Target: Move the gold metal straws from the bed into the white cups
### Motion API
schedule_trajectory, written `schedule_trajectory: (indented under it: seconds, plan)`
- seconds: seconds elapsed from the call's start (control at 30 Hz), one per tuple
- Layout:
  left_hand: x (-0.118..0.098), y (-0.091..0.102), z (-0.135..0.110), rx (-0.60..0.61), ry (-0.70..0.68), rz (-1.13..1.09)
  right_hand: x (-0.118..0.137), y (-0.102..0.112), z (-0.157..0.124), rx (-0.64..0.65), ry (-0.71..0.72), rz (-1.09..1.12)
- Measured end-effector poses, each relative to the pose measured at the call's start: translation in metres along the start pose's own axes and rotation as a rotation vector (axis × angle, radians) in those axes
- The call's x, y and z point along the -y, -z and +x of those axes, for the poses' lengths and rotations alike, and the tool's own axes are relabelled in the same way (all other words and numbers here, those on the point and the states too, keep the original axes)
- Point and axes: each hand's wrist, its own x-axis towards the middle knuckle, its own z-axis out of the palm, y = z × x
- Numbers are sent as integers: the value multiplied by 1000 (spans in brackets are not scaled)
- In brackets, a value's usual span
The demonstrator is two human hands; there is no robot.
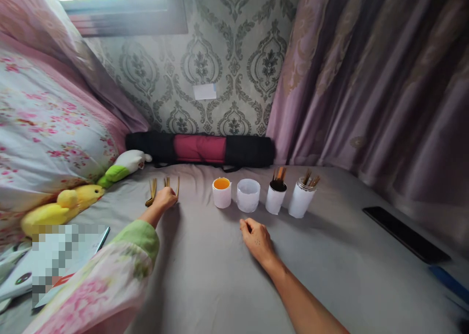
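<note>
My left hand reaches forward with its fingers curled. It covers the near end of a small group of thin brown sticks; whether the fingers grip them is hidden. On its left lies another bundle of sticks with a dark lower end, and a single stick shows on its right. My right hand rests closed, with nothing visible in it, just in front of a translucent white cup. Beside that cup are a white-wrapped cup with an orange inside, a white-wrapped can of sticks and a white-wrapped jar of sticks.
A black and red roll bag lies along the wall. On the left are a yellow plush toy, a green and white plush and a partly blurred flat white item. A black phone-like slab lies right on the grey sheet.
</note>
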Motion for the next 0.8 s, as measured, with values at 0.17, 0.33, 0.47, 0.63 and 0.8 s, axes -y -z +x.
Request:
schedule_trajectory:
  seconds: [0.17, 0.33, 0.47, 0.63, 0.8]
  plan:
    - [-1, -1, 1, 15, 5, 32, 1, 1, -1, -5, 4, -14]
    - [-4, 0, 1, 33, 22, 42, 1, 0, -1, -11, 3, -16]
    - [-7, -1, 0, 45, 33, 43, 0, 0, -1, -10, 4, -14]
    - [-7, -2, 1, 52, 33, 47, 1, 1, 0, -10, 9, -30]
    - [-5, -3, 2, 60, 51, 48, 2, 1, 0, -11, 14, -33]
